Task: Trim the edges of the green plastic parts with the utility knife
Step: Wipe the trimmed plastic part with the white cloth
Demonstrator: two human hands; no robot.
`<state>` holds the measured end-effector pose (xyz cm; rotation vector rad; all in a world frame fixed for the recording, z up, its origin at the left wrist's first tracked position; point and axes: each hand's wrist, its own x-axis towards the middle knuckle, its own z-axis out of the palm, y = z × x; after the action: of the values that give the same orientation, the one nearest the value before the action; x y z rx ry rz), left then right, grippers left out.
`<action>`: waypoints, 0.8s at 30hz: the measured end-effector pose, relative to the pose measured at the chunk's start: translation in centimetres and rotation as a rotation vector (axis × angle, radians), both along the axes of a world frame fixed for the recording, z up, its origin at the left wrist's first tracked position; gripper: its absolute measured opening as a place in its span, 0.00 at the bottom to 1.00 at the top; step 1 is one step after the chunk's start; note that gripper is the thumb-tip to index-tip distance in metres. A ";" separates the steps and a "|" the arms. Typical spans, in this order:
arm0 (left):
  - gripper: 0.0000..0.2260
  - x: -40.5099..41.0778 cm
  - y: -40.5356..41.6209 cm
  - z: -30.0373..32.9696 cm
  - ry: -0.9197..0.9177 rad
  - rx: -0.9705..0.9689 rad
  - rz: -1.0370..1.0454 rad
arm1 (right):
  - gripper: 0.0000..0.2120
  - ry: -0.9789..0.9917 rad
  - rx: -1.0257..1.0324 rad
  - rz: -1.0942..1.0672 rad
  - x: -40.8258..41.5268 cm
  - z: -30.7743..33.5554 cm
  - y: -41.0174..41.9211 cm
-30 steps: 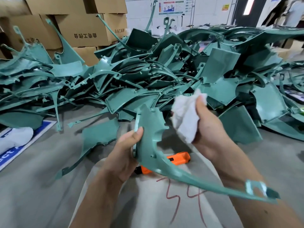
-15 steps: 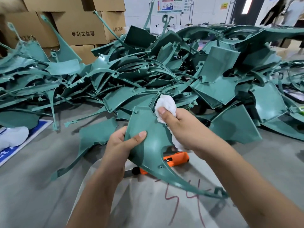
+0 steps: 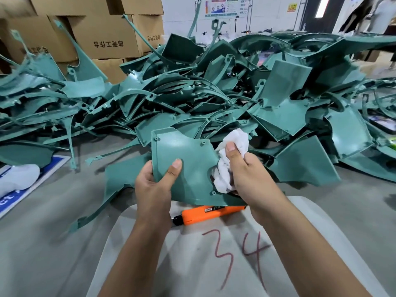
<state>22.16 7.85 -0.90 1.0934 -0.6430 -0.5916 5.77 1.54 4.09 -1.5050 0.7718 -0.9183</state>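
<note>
Gripping part [image 3: 188, 166] by left edge with left hand [image 3: 155, 185], thumb on top; right hand [image 3: 246, 174] pinching rag [image 3: 227, 166] against right edge. Looking light, stiff, probably sharp-edged. Knife [image 3: 205, 214] lying untouched below.

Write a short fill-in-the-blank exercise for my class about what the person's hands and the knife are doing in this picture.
1. The left hand grips the green plastic part by its ____ edge.
2. The right hand holds a crumpled white ____ against the part.
3. The orange utility knife lies on the pale surface marked with the red number ____.
4. The knife is held by ____ hand.

Missing words: left; cloth; 34; neither
</note>
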 end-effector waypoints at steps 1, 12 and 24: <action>0.13 -0.1 0.1 0.1 0.004 -0.003 -0.006 | 0.26 0.030 -0.026 -0.015 -0.3 0.2 -0.1; 0.12 -0.4 -0.2 0.0 0.034 0.021 -0.056 | 0.17 0.281 -0.281 0.134 -2.3 0.4 -1.0; 0.13 2.6 0.4 0.6 0.186 0.081 0.008 | 0.11 0.613 -0.403 0.369 -4.5 0.9 -2.1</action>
<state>24.75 8.21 -0.34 1.1011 -0.4568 -0.7081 1.24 -0.56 5.04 -2.2462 0.7191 -0.3332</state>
